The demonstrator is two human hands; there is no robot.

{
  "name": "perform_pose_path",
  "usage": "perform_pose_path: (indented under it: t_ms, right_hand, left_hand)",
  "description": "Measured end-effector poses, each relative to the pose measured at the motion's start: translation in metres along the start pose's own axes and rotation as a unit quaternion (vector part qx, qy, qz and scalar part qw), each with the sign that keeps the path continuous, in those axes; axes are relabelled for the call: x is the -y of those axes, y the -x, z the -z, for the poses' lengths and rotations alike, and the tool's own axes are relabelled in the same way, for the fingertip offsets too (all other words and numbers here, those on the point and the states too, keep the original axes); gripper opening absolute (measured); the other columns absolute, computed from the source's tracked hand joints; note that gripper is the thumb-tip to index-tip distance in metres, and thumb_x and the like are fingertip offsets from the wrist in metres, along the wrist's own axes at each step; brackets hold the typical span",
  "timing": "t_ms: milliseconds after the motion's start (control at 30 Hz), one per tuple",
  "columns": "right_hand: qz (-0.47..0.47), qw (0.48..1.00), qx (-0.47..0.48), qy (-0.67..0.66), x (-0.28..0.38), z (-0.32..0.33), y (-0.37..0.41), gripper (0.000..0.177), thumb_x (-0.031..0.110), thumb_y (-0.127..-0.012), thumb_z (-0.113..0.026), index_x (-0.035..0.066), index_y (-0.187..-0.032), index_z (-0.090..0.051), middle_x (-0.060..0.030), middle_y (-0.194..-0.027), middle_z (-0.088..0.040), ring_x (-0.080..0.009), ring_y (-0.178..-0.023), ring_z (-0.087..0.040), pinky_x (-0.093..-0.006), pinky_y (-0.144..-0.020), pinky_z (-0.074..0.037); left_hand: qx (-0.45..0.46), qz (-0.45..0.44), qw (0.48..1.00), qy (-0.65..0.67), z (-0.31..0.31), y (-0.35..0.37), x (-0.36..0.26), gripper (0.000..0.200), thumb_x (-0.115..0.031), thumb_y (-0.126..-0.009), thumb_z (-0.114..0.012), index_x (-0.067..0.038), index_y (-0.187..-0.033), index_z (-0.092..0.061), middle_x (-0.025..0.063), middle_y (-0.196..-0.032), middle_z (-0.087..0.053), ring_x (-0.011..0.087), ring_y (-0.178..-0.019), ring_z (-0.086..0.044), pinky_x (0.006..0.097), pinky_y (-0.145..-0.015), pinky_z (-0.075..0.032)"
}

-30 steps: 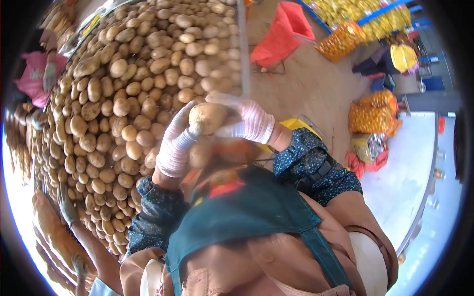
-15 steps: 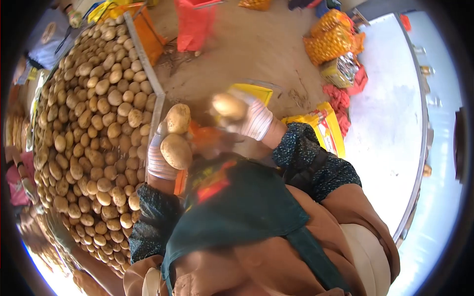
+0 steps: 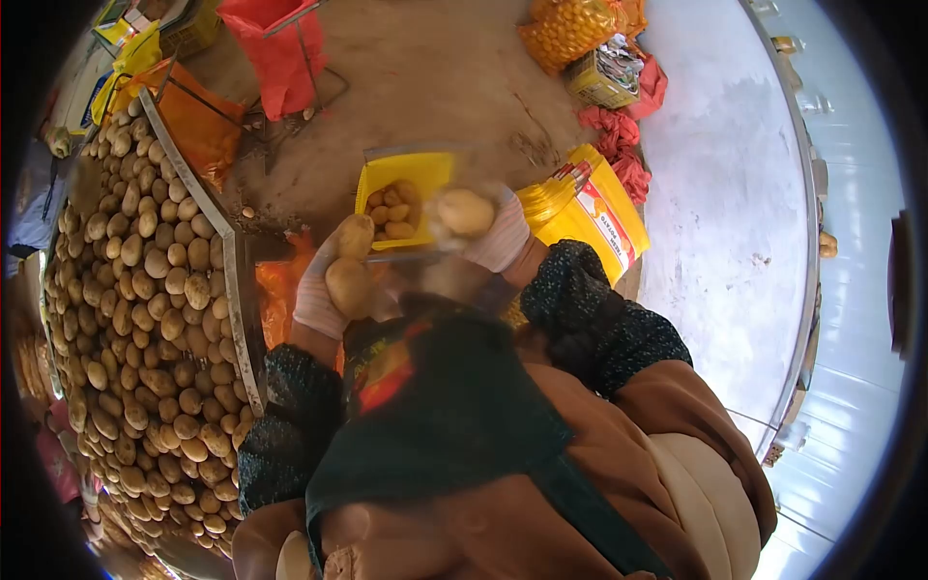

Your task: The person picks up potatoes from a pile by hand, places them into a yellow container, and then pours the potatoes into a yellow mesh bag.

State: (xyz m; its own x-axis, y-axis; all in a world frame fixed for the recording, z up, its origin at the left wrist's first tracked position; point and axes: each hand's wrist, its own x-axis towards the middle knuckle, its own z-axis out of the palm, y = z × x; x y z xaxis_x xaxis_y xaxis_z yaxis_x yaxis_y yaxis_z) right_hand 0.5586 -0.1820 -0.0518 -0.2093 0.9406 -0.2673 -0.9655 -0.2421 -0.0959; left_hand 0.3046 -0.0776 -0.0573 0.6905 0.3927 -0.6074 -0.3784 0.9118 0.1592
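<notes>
apron: dark green apron fills the near foreground, with dark dotted sleeves on both sides.
left hand: left hand in a white knit glove, raised in front of the chest. fingers curl round two potatoes, one stacked above the other, close to the table's near corner.
right hand: right hand, gloved and motion-blurred. fingers wrap one potato, held up just beside the right edge of the yellow crate.
yellow crate: yellow crate sits just beyond both hands. a small heap of crate potatoes lies inside.
yellow sack: printed yellow sack to the right of the crate, behind the right forearm.
table: metal-rimmed table on the left carries a dense potato pile.
orange bag: orange bag hangs at the table's far end.
red bag: red bag on a wire frame, further back on the dirt floor.
far: orange net sacks near the top edge, well apart from the hands.
</notes>
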Motion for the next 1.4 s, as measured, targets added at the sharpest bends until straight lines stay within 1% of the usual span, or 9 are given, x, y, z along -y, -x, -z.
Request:
perform_pose_path:
  t_ms: [267, 367, 467, 800, 1100, 1133, 1200, 1267, 1400]
  right_hand:
    - [0.027, 0.992, -0.118, -0.017, 0.024, 0.019, 0.005, 0.044, 0.035, -0.090, -0.062, 0.001, -0.119, -0.062, -0.0158, -0.105, -0.069, -0.0339, -0.094, -0.068, -0.0403, -0.077, -0.055]
    - [0.170, 0.639, -0.309, 0.684, -0.011, -0.030, 0.011, 0.048, 0.017, -0.082, -0.074, 0.001, -0.124, -0.059, -0.0155, -0.112, -0.067, -0.0295, -0.104, -0.065, -0.0398, -0.089, -0.053]
    - [0.002, 0.963, -0.211, 0.168, 0.002, 0.008, -0.009, 0.043, 0.018, -0.082, -0.072, 0.003, -0.121, -0.061, -0.0139, -0.111, -0.067, -0.0269, -0.102, -0.065, -0.0421, -0.087, -0.055]
    - [-0.152, 0.873, -0.207, 0.414, -0.070, -0.008, -0.101, 0.040, 0.033, -0.094, -0.064, 0.008, -0.124, -0.057, -0.0124, -0.113, -0.066, -0.0289, -0.094, -0.066, -0.0416, -0.072, -0.056]
    - [-0.473, 0.213, -0.014, 0.855, -0.154, -0.137, -0.250, 0.034, 0.039, -0.093, -0.061, 0.010, -0.105, -0.073, -0.0085, -0.085, -0.072, -0.0162, -0.062, -0.065, -0.0291, -0.053, -0.049]
    - [-0.496, 0.475, 0.095, 0.720, -0.149, -0.135, -0.281, 0.023, 0.030, -0.093, -0.058, 0.011, -0.084, -0.069, -0.0020, -0.073, -0.066, -0.0143, -0.057, -0.061, -0.0285, -0.051, -0.044]
    - [-0.403, 0.522, 0.262, 0.705, -0.235, -0.236, -0.329, 0.025, 0.029, -0.097, -0.055, 0.011, -0.085, -0.067, -0.0013, -0.071, -0.062, -0.0146, -0.064, -0.061, -0.0262, -0.057, -0.046]
    - [-0.348, 0.750, 0.210, 0.521, -0.320, -0.307, -0.393, 0.035, 0.042, -0.098, -0.055, 0.009, -0.110, -0.060, -0.0031, -0.094, -0.061, -0.0204, -0.085, -0.061, -0.0329, -0.069, -0.051]
    - [-0.133, 0.878, 0.248, 0.388, -0.433, -0.376, -0.465, 0.069, 0.035, -0.091, -0.071, 0.005, -0.144, -0.039, -0.0139, -0.140, -0.045, -0.0261, -0.104, -0.058, -0.0426, -0.082, -0.057]
  left_hand:
    - [-0.150, 0.101, 0.983, 0.015, -0.053, -0.044, 0.009, 0.040, -0.034, -0.098, -0.054, -0.007, -0.128, -0.057, 0.0126, -0.123, -0.064, 0.0301, -0.107, -0.063, 0.0443, -0.098, -0.052]
    - [0.081, -0.155, 0.907, -0.382, -0.045, -0.041, 0.013, 0.042, -0.033, -0.099, -0.055, -0.008, -0.132, -0.054, 0.0122, -0.123, -0.062, 0.0278, -0.112, -0.062, 0.0429, -0.098, -0.052]
    - [0.012, -0.139, 0.909, -0.392, -0.019, -0.034, 0.006, 0.043, -0.031, -0.098, -0.057, -0.008, -0.135, -0.052, 0.0114, -0.125, -0.060, 0.0260, -0.114, -0.059, 0.0433, -0.096, -0.052]
    - [-0.108, -0.067, 0.945, -0.300, 0.024, 0.069, -0.029, 0.054, -0.034, -0.097, -0.062, -0.012, -0.144, -0.046, 0.0119, -0.126, -0.058, 0.0224, -0.106, -0.062, 0.0397, -0.080, -0.056]
    - [-0.141, -0.467, 0.788, -0.376, 0.181, 0.180, -0.029, 0.040, -0.015, -0.101, -0.055, 0.001, -0.137, -0.049, 0.0082, -0.121, -0.062, 0.0167, -0.110, -0.059, 0.0318, -0.096, -0.049]
    - [-0.190, -0.461, 0.775, -0.388, 0.164, 0.206, -0.031, 0.040, -0.015, -0.100, -0.055, 0.000, -0.137, -0.050, 0.0078, -0.120, -0.062, 0.0166, -0.110, -0.059, 0.0315, -0.096, -0.049]
    - [-0.255, -0.453, 0.766, -0.379, 0.144, 0.248, -0.033, 0.041, -0.016, -0.099, -0.056, 0.000, -0.136, -0.051, 0.0075, -0.119, -0.062, 0.0165, -0.110, -0.060, 0.0314, -0.095, -0.049]
    - [-0.308, -0.565, 0.464, -0.608, 0.165, 0.268, -0.039, 0.040, -0.019, -0.100, -0.056, 0.000, -0.135, -0.053, 0.0074, -0.118, -0.062, 0.0157, -0.108, -0.059, 0.0317, -0.092, -0.051]
    - [-0.305, -0.544, 0.735, -0.268, 0.178, 0.299, -0.035, 0.037, -0.019, -0.098, -0.059, 0.000, -0.130, -0.056, 0.0068, -0.114, -0.063, 0.0152, -0.104, -0.060, 0.0315, -0.088, -0.052]
